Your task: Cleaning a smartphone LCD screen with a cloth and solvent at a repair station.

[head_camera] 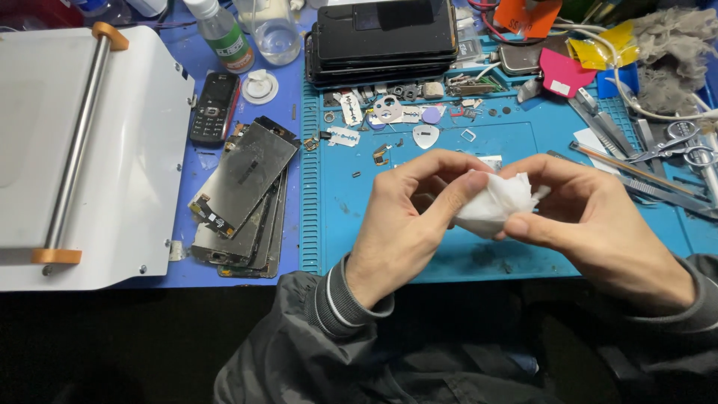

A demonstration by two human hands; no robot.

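Observation:
Both of my hands meet over the blue work mat (389, 247), pinching a crumpled white tissue (497, 202) between them. My left hand (407, 224) grips its left side with thumb and forefinger. My right hand (598, 224) holds the right side, thumb underneath. Whether anything is wrapped inside the tissue is hidden. Dark jacket sleeves with striped grey cuffs cover both wrists.
A stack of removed phone screens (243, 191) lies left of the mat, beside a white machine with a metal roller (82, 142). A small black keypad phone (215, 107), bottles (224, 34), stacked phones (385, 37), small parts, picks, tweezers (636, 176) and scissors (688, 146) crowd the far and right side.

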